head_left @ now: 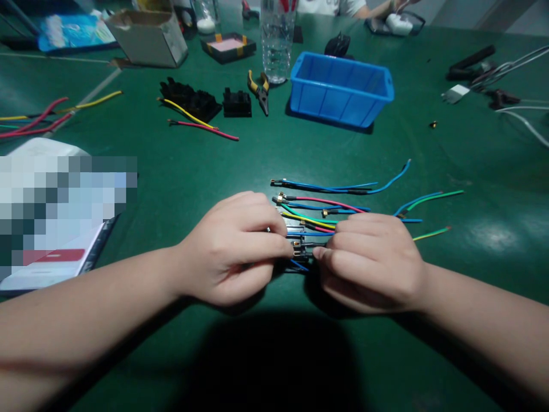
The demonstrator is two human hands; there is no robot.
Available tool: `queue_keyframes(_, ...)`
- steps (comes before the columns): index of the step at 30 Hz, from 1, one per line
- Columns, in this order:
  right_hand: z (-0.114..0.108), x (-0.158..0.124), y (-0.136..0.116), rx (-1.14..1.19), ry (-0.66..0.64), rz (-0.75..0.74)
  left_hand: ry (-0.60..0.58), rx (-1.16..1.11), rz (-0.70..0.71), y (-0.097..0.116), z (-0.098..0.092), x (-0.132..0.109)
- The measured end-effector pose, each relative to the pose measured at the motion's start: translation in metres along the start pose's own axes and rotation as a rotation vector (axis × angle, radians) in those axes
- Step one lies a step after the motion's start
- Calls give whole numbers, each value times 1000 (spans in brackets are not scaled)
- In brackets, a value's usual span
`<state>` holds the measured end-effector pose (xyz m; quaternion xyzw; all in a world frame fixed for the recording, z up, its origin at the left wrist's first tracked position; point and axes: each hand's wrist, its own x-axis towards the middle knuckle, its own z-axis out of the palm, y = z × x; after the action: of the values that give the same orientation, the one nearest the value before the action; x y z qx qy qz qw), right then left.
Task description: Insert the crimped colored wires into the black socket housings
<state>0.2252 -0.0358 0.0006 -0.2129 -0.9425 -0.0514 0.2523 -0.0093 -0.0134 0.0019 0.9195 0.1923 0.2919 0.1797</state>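
Note:
At the middle of the head view, my left hand [240,246] is closed, fingertips gripping a small black-and-silver connector block [297,252] from its left side. Much of that block is hidden under the fingers. My right hand [373,257] is closed in a pinch on a short black wire [316,245] whose end meets the block's right side; I cannot tell how deep it sits. Blue, yellow, green and red wires [313,221] run out from the block and pass behind my right hand. Just beyond lie loose blue and black wires [330,186] with metal terminals.
A blue bin [341,94] stands behind the wires, beside a clear bottle [277,48]. Yellow-handled pliers [261,94], black plastic housings [193,102] and loose wires [206,127] lie further left. A tablet-like device [86,229] is at left. A person's arm [380,10] shows at the far edge.

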Motion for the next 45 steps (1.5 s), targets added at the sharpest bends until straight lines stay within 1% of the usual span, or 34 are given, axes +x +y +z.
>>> queue_keyframes(2,-1,0,0,7,0,2,12,-6,32,-3,1,0)
queue_keyframes(7,-1,0,-1,14,1,-6,-4,7,73,-6,1,0)
queue_keyframes(17,0,1,-1,40,-6,0,7,-47,65,-8,3,1)
queue_keyframes(21,-1,2,0,39,-22,-2,-12,-83,61,-10,3,0)
queue_keyframes(31,-3,5,-2,-80,-35,-37,-65,-60,49,-5,-1,5)
queue_keyframes(35,-4,5,-3,-95,-37,-39,-53,-50,55,-5,0,3)
queue_keyframes(45,0,3,-1,-108,-16,-62,-13,-3,122,-7,3,1)
